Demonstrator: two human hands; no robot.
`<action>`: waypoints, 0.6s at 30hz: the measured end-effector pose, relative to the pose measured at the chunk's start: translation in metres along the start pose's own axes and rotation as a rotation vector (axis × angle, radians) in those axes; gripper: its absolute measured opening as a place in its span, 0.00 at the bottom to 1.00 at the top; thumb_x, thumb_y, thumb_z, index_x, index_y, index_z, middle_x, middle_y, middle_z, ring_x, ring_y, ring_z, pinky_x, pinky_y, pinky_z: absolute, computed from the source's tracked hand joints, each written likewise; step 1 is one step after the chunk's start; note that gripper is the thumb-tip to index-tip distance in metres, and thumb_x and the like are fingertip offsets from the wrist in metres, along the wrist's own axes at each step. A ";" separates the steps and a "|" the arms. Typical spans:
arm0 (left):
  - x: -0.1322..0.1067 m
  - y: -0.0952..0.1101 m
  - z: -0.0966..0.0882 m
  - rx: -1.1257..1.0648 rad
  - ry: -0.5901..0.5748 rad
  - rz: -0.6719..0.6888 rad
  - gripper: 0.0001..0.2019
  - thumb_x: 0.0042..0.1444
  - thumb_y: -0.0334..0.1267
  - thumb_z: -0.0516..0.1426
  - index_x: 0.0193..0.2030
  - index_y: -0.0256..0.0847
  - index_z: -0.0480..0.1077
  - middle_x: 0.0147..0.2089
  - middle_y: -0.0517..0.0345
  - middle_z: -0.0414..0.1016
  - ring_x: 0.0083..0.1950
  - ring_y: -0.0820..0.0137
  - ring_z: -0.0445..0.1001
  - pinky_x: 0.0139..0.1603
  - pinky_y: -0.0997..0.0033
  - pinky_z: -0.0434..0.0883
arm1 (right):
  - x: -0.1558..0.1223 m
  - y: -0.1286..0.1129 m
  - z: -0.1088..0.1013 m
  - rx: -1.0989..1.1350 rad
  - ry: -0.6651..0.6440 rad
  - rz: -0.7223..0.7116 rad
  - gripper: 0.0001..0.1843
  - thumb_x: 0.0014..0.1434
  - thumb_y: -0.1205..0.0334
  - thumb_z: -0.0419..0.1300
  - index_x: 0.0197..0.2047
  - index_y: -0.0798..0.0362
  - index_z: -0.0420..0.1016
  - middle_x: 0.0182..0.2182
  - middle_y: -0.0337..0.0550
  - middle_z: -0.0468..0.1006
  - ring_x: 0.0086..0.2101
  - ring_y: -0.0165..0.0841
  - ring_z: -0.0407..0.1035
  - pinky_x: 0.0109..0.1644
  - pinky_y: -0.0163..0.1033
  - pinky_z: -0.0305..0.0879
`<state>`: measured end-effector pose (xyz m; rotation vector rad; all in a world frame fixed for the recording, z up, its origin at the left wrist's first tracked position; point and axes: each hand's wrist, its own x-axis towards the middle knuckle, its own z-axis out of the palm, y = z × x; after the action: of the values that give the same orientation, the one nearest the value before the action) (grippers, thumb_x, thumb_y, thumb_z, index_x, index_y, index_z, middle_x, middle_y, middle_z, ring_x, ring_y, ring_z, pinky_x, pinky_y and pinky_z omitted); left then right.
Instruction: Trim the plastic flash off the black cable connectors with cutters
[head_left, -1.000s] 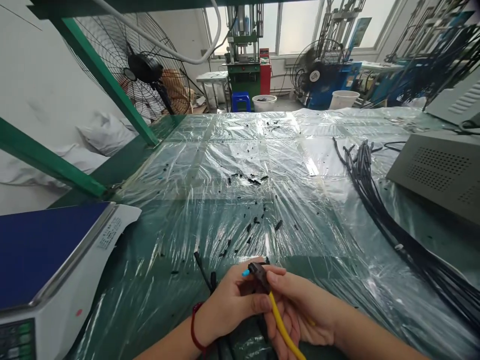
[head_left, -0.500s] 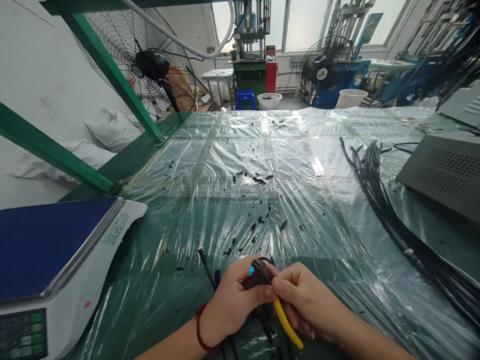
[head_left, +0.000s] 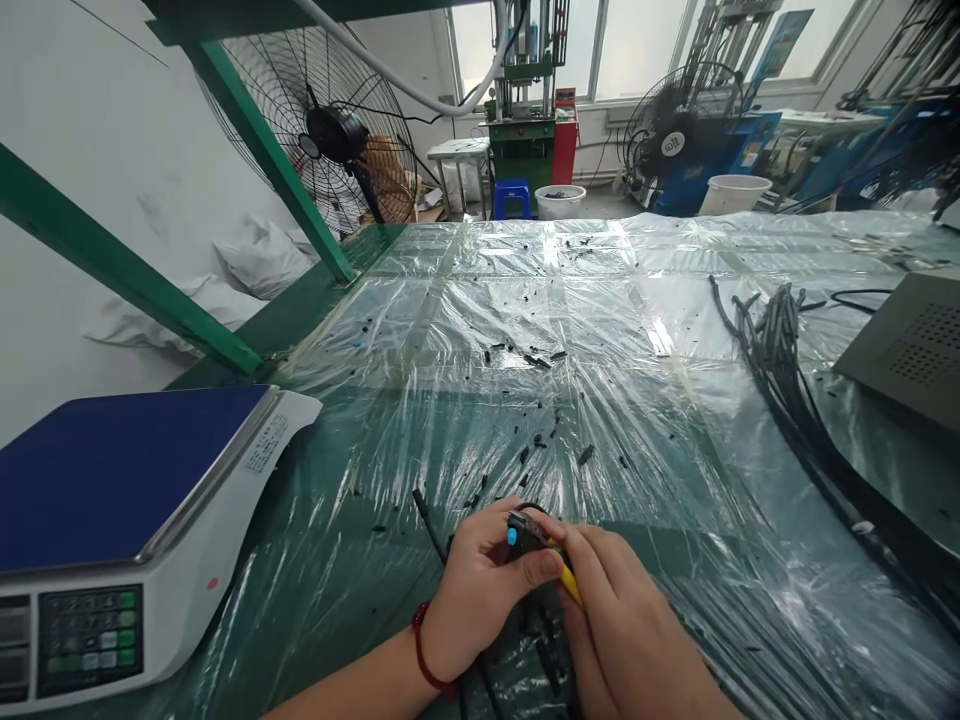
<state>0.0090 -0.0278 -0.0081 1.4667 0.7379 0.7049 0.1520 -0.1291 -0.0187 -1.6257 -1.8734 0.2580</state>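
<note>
My left hand (head_left: 484, 585), with a red bracelet at its wrist, pinches a black cable end with a bright blue tip (head_left: 512, 537) between thumb and fingers. Against it, my right hand (head_left: 626, 615) is wrapped round a small tool with a yellow handle (head_left: 572, 586), which looks like nippers; its jaws are largely hidden by the fingers. A black cable with a thicker end (head_left: 424, 512) sticks out past my left hand. More black cable parts (head_left: 553, 660) lie below, between the wrists.
A plastic sheet (head_left: 360, 430) covers the green table, with black scraps (head_left: 536, 361) scattered over it. On the left stands a scale (head_left: 187, 590) with a blue platform. To the right lie a bundle of black cables (head_left: 817, 430) and a grey metal box (head_left: 911, 340). A green frame post (head_left: 270, 160) rises at the left.
My right hand has closed further round the yellow handle and moved up against my left hand, covering more of the tool. The whole view has shifted, so the surroundings appear further right.
</note>
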 end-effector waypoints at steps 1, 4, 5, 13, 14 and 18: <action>-0.001 -0.002 0.001 -0.028 -0.018 -0.010 0.14 0.54 0.47 0.69 0.39 0.38 0.82 0.37 0.53 0.76 0.39 0.65 0.75 0.45 0.68 0.71 | 0.000 0.001 -0.001 -0.017 -0.015 -0.002 0.17 0.68 0.67 0.48 0.59 0.57 0.62 0.43 0.57 0.77 0.42 0.47 0.76 0.42 0.53 0.78; -0.004 -0.007 0.001 -0.101 -0.081 -0.030 0.15 0.60 0.47 0.64 0.46 0.39 0.81 0.44 0.49 0.77 0.47 0.60 0.75 0.51 0.64 0.71 | 0.003 0.005 -0.009 -0.035 -0.070 0.018 0.16 0.71 0.55 0.51 0.56 0.56 0.64 0.38 0.52 0.76 0.35 0.45 0.77 0.34 0.49 0.78; -0.005 -0.008 0.001 -0.128 -0.109 -0.017 0.16 0.62 0.49 0.62 0.49 0.39 0.80 0.47 0.48 0.77 0.50 0.58 0.74 0.54 0.62 0.70 | 0.004 0.006 -0.013 -0.038 -0.081 0.026 0.17 0.71 0.53 0.51 0.56 0.55 0.64 0.38 0.51 0.76 0.35 0.44 0.77 0.34 0.49 0.78; 0.001 -0.004 -0.009 -0.383 -0.224 -0.019 0.21 0.69 0.46 0.52 0.54 0.36 0.79 0.51 0.44 0.77 0.52 0.57 0.73 0.60 0.59 0.66 | 0.010 0.017 -0.021 -0.070 -0.046 -0.021 0.14 0.72 0.54 0.51 0.56 0.51 0.64 0.39 0.48 0.75 0.37 0.43 0.75 0.36 0.47 0.76; 0.003 -0.002 -0.010 -0.376 -0.257 -0.032 0.20 0.68 0.45 0.53 0.54 0.35 0.79 0.51 0.44 0.77 0.52 0.56 0.73 0.59 0.59 0.66 | 0.009 0.018 -0.020 -0.081 -0.032 -0.035 0.13 0.72 0.55 0.51 0.54 0.51 0.65 0.39 0.48 0.75 0.37 0.43 0.75 0.36 0.46 0.75; 0.007 0.001 -0.008 -0.430 -0.313 -0.053 0.21 0.65 0.44 0.55 0.58 0.34 0.77 0.52 0.43 0.76 0.56 0.53 0.71 0.61 0.57 0.65 | 0.007 0.024 -0.021 -0.140 -0.022 -0.073 0.13 0.72 0.56 0.51 0.54 0.53 0.65 0.37 0.48 0.75 0.35 0.43 0.74 0.35 0.46 0.73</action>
<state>0.0071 -0.0170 -0.0066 1.1224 0.3540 0.5352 0.1836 -0.1228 -0.0131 -1.6473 -2.0025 0.1159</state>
